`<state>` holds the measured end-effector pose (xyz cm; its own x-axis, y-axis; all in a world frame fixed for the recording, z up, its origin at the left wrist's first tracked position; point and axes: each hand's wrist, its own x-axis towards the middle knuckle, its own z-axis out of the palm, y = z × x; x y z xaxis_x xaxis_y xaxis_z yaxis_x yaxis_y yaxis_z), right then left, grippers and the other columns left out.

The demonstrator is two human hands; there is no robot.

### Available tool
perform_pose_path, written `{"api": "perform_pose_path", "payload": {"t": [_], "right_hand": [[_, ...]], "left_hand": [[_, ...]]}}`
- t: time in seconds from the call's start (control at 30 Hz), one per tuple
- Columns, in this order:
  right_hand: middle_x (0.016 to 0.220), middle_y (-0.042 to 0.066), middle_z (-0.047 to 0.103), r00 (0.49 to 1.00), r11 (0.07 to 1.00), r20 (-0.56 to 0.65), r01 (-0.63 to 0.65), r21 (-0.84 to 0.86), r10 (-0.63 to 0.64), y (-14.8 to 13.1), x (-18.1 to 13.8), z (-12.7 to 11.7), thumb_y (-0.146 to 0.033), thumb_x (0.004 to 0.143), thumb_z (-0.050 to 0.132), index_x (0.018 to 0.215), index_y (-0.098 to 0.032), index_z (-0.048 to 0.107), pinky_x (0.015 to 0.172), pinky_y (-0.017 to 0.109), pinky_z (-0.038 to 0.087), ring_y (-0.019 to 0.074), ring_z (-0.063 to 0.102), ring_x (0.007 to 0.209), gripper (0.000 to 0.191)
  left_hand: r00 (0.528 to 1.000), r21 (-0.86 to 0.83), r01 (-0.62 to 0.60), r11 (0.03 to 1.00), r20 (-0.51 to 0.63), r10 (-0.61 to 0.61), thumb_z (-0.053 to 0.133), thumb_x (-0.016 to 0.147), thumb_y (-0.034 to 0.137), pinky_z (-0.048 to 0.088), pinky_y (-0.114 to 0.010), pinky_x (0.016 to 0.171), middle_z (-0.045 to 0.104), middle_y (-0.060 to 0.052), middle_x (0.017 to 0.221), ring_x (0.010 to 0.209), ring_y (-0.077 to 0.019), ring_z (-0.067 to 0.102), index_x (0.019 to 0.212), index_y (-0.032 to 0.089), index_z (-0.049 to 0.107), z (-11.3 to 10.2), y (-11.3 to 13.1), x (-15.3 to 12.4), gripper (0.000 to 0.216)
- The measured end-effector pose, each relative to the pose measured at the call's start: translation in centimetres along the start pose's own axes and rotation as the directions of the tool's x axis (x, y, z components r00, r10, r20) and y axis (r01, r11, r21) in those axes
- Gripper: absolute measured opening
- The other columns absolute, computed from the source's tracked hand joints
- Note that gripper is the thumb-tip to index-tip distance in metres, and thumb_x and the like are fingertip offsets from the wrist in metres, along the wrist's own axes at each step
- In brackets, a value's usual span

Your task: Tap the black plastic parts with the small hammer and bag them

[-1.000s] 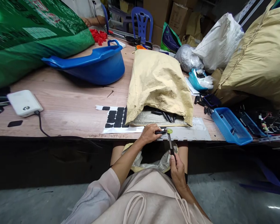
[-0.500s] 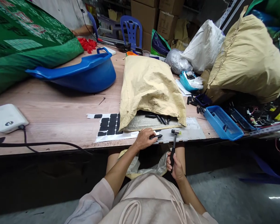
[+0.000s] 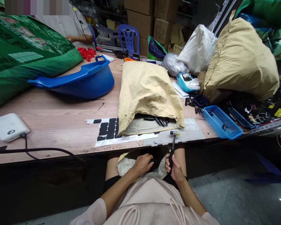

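My right hand (image 3: 175,166) is closed around the black handle of a small hammer (image 3: 173,144), whose head rests on the clear sheet (image 3: 192,132) at the table's front edge. Below the table edge, my left hand (image 3: 144,163) is over a plastic bag (image 3: 128,164) on my lap, its fingers curled on a small black part that is barely visible. A tan sack (image 3: 148,90) lies open toward me, with several black cylindrical parts (image 3: 157,120) spilling from its mouth.
A sheet of black pads (image 3: 109,128) lies left of the sack. A blue tub (image 3: 84,79), a green sack (image 3: 25,59) and a white box with cable (image 3: 8,126) are at the left. A blue tray (image 3: 221,122), full bags and another person's hand (image 3: 70,38) are beyond.
My left hand drew back from the table edge down to the bag on my lap, carrying the black part. The hammer head dropped onto the clear sheet and stays there.
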<state>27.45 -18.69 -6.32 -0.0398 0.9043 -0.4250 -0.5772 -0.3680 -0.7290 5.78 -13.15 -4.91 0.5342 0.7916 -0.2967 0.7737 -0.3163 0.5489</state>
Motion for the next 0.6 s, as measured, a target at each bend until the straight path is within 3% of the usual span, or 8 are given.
{"api": "perform_pose_path", "payload": {"t": [0.1, 0.17, 0.27, 0.33, 0.4, 0.47, 0.6], "right_hand": [[0.064, -0.007, 0.048, 1.000, 1.000, 0.002, -0.003, -0.004, 0.003, 0.0, 0.0, 0.0, -0.071, 0.081, 0.077, 0.100, -0.021, 0.064, 0.042, 0.019, 0.028, 0.0056, 0.036, 0.043, 0.055], [0.064, -0.007, 0.049, 1.000, 1.000, -0.001, -0.002, -0.004, 0.002, 0.1, 0.1, -0.1, -0.070, 0.081, 0.077, 0.100, -0.021, 0.064, 0.041, 0.020, 0.028, 0.0060, 0.035, 0.043, 0.055], [0.064, -0.007, 0.049, 1.000, 1.000, -0.002, 0.001, -0.001, -0.001, 0.1, 0.1, 0.0, -0.071, 0.081, 0.076, 0.101, -0.021, 0.064, 0.041, 0.020, 0.027, 0.0066, 0.035, 0.043, 0.055], [0.064, -0.006, 0.049, 1.000, 1.000, -0.002, 0.001, -0.002, -0.001, 0.1, 0.1, 0.1, -0.071, 0.081, 0.076, 0.101, -0.021, 0.064, 0.041, 0.020, 0.027, 0.0067, 0.035, 0.043, 0.054], [0.065, -0.006, 0.049, 1.000, 1.000, 0.003, -0.005, -0.003, 0.005, 0.0, 0.0, 0.2, -0.071, 0.081, 0.076, 0.100, -0.021, 0.064, 0.042, 0.020, 0.027, 0.0066, 0.036, 0.043, 0.054], [0.065, -0.006, 0.049, 1.000, 1.000, 0.010, -0.006, -0.002, 0.006, 0.0, 0.0, 0.3, -0.071, 0.081, 0.076, 0.100, -0.021, 0.065, 0.042, 0.020, 0.027, 0.0065, 0.036, 0.043, 0.055], [0.064, -0.006, 0.049, 1.000, 1.000, 0.009, -0.005, 0.003, 0.005, -0.1, -0.1, 0.5, -0.071, 0.079, 0.078, 0.099, -0.020, 0.065, 0.041, 0.020, 0.026, 0.0062, 0.035, 0.043, 0.056]], "left_hand": [[0.994, -0.042, -0.098, 0.994, 0.037, 0.100, 0.068, 0.089, 0.028, 0.052, -0.033, 0.081, 0.074, -0.008, 0.114, 0.100, -0.0251, 0.072, 0.120, 0.025, 0.073, -1.2, 0.5, 0.0, 0.031], [0.970, -0.111, -0.244, 0.963, -0.039, 0.242, 0.067, 0.091, 0.030, 0.052, -0.031, 0.080, 0.075, -0.006, 0.105, 0.094, -0.0221, 0.071, 0.115, 0.026, 0.074, -3.3, 1.2, 0.4, 0.025], [0.911, -0.150, -0.329, 0.932, -0.311, 0.272, 0.062, 0.096, 0.032, 0.052, -0.032, 0.082, 0.074, -0.004, 0.097, 0.090, -0.0201, 0.068, 0.110, 0.026, 0.075, -8.0, 1.5, 2.6, 0.020], [0.831, -0.099, -0.261, 0.960, -0.530, 0.171, 0.061, 0.097, 0.031, 0.052, -0.035, 0.086, 0.071, -0.007, 0.101, 0.094, -0.0224, 0.065, 0.115, 0.025, 0.074, -11.2, 0.9, 5.1, 0.023], [0.754, -0.035, -0.132, 0.991, -0.652, 0.077, 0.063, 0.095, 0.028, 0.050, -0.041, 0.096, 0.068, -0.010, 0.109, 0.105, -0.0272, 0.060, 0.118, 0.024, 0.073, -13.8, -0.3, 7.6, 0.026], [0.753, 0.008, -0.047, 0.999, -0.657, 0.041, 0.066, 0.092, 0.025, 0.047, -0.046, 0.101, 0.067, -0.012, 0.114, 0.110, -0.0315, 0.056, 0.116, 0.023, 0.073, -15.3, -1.4, 9.7, 0.025], [0.826, 0.068, 0.006, 0.998, -0.562, 0.034, 0.072, 0.088, 0.023, 0.043, -0.049, 0.100, 0.067, -0.013, 0.112, 0.116, -0.0359, 0.052, 0.109, 0.022, 0.073, -15.8, -2.7, 11.6, 0.021]]}}
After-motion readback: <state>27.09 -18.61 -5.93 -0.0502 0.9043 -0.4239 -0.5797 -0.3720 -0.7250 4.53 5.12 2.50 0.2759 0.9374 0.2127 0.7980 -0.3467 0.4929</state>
